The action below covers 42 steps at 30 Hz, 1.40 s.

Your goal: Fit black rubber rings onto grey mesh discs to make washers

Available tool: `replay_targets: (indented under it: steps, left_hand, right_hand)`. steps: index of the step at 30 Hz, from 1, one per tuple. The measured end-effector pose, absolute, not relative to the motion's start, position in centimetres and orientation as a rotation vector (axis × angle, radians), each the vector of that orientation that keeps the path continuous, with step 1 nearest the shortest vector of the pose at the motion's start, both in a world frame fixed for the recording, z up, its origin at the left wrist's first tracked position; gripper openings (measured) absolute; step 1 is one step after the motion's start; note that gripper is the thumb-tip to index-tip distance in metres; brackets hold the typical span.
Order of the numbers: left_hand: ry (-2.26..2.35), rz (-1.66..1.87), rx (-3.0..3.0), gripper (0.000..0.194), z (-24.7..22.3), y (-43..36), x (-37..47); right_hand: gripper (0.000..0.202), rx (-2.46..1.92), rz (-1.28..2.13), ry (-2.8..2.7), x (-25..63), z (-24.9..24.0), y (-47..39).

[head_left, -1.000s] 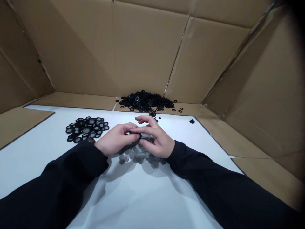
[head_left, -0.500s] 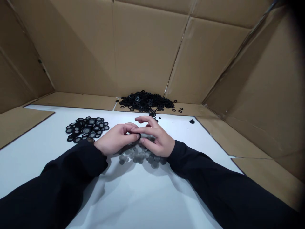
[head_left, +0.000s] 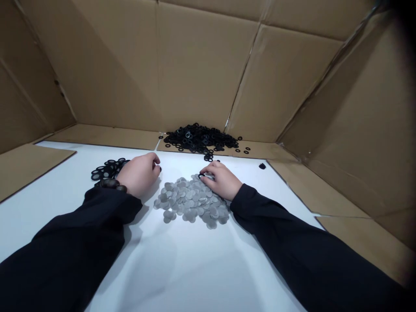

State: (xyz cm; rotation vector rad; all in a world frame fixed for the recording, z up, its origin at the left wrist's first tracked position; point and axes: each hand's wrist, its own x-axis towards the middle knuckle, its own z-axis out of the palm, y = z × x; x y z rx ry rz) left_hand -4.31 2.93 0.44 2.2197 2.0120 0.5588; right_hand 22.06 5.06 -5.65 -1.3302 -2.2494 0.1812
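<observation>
My left hand (head_left: pixel 139 174) is beside the pile of black rings with grey discs in them (head_left: pixel 105 170), covering its right part. Its fingers are closed, and a black edge, seemingly of a ring (head_left: pixel 160 169), shows at the tips; the rest is hidden. Over the far right side of a heap of thin grey discs (head_left: pixel 191 201), my right hand (head_left: pixel 224 178) pinches a black ring (head_left: pixel 201 176) between thumb and fingers. The loose discs overlap one another on the white table.
A large pile of black rings (head_left: pixel 198 138) lies against the cardboard wall (head_left: pixel 201 65) at the back, with a few strays around it. A small black clump (head_left: pixel 262 166) sits to the right. Cardboard strips (head_left: pixel 312 190) border the white tabletop (head_left: pixel 188 268).
My hands have moved apart from their meeting point above the grey discs. The left went left to the pile of filled rings; the right shifted slightly right and now pinches a black ring.
</observation>
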Motion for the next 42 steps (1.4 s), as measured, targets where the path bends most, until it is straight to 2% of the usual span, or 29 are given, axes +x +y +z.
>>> replay_targets:
  steps: [5, 10, 14, 17, 21, 27, 35, 42]
  left_hand:
    - [2.092, 0.305, 2.45, 0.028, 0.0, 3.7, -5.6]
    - [2.115, 0.312, 2.57, 0.032, -0.1, 4.2, -6.0]
    - [1.69, 0.764, 2.312, 0.03, 0.3, 2.9, -3.7]
    - [1.368, 0.716, 1.895, 0.035, 0.1, 1.5, -1.5]
    - [1.183, 0.716, 1.771, 0.032, -0.6, 0.7, -0.2]
    - [1.364, 0.779, 1.742, 0.031, -1.0, 1.1, -0.7]
    - [1.322, 0.797, 1.676, 0.021, -1.2, 1.0, -0.4]
    - [1.326, 0.847, 1.651, 0.021, -1.1, 1.0, -0.6]
  right_hand:
    - [0.018, -1.334, 0.212, -2.206, 21.9, -5.1, 4.8]
    - [0.019, -1.198, 0.181, -2.143, 21.4, -4.5, 4.3]
    - [0.017, -1.035, 0.201, -2.159, 20.5, -3.9, 3.2]
    - [0.019, -0.918, 0.159, -2.186, 19.7, -3.3, 2.2]
    - [0.02, -0.795, 0.145, -2.246, 19.1, -3.0, 1.6]
    - [0.03, -1.145, 0.317, -2.347, 19.6, -3.1, 1.8]
    - [0.006, -1.206, 0.501, -2.304, 19.1, -2.4, 1.6]
    - [0.017, -1.332, 0.879, -2.081, 19.3, -2.0, 2.0]
